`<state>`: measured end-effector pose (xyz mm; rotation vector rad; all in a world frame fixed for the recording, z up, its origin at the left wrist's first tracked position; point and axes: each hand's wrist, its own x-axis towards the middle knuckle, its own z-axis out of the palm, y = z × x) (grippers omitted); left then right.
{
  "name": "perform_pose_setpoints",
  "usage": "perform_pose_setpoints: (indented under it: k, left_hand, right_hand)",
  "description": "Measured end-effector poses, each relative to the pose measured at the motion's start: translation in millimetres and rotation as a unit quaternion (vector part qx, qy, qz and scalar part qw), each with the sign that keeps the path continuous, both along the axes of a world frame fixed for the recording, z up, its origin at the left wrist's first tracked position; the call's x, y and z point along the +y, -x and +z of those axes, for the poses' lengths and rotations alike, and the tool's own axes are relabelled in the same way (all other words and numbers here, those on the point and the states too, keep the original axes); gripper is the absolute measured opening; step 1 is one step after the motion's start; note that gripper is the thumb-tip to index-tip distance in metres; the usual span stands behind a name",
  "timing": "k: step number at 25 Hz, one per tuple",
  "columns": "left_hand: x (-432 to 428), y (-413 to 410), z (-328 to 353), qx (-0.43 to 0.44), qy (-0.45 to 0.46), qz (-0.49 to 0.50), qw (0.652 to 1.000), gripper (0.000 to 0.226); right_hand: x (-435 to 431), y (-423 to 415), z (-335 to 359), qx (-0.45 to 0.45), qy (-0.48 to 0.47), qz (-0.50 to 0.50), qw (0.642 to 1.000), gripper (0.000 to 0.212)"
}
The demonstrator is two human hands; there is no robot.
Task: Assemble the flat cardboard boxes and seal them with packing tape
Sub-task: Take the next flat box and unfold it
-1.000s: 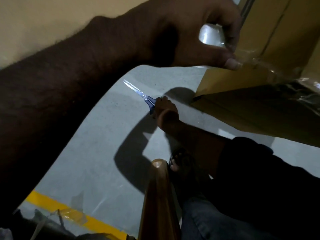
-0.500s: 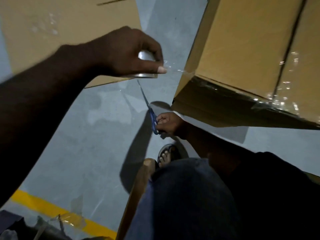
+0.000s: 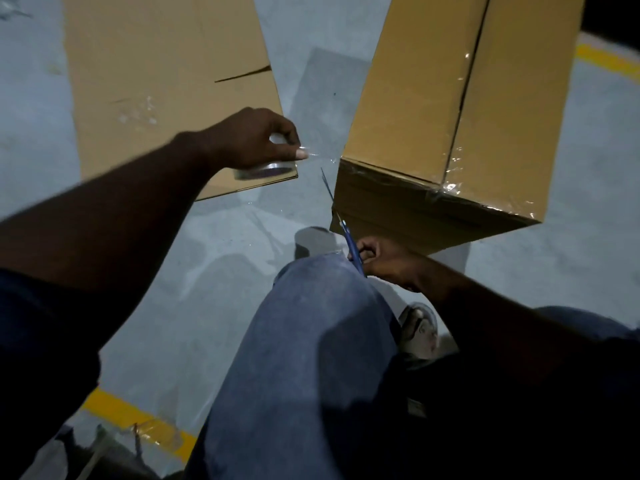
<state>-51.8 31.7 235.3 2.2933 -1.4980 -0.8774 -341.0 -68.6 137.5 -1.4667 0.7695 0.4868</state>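
Scissors half inside right hand (dim)

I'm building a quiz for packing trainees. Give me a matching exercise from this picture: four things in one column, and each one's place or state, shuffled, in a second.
Things:
1. tape roll
2. scissors
3. flat cardboard
4. assembled box

Places or states:
A. lying on the floor, upper left
B. gripped in the right hand
C. at right, clear tape along its seam
D. held in the left hand

Pairs: 1-D, 2-B, 3-A, 4-C
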Motion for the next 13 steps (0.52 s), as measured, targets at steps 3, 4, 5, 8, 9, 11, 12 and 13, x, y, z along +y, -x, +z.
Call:
perform_pose_setpoints:
  k: [3,4,5,8,9,11,12,13]
  left_hand:
    - [4,3,-1,-0.003,0.000,-0.003,1.000,0.037]
    - [5,2,-3,-0.004,0.004,-0.004,1.000,0.036]
    - [7,2,-4,-0.003,0.009,-0.001,1.000,0.036]
    - [11,2,-11,0.004,0.028,0.018,0.999,0.034]
    - [12,2,-13,0.005,0.035,0.021,0.999,0.034]
    - [13,4,-14,0.006,0.046,0.024,0.999,0.033]
    - [13,5,-14,0.006,0.049,0.023,0.999,0.033]
    - [13,6,-14,0.006,0.050,0.022,0.999,0.032]
  right_hand:
    - [-1,3,3,-0.009,-0.011,-0.004,1.000,0.019]
    - [-1,0,5,-0.014,-0.010,-0.009,1.000,0.021]
    - [-1,-4,5,-0.021,-0.013,-0.007,1.000,0.025]
    - [-1,-13,-1,-0.024,-0.008,-0.002,1.000,0.035]
    - [0,-14,-2,-0.021,-0.008,0.004,1.000,0.033]
    - [2,-16,-4,-0.015,-0.017,0.016,1.000,0.021]
    - [3,-17,-5,-0.014,-0.022,0.016,1.000,0.018]
    - [4,-19,-5,-0.018,-0.025,0.013,0.999,0.019]
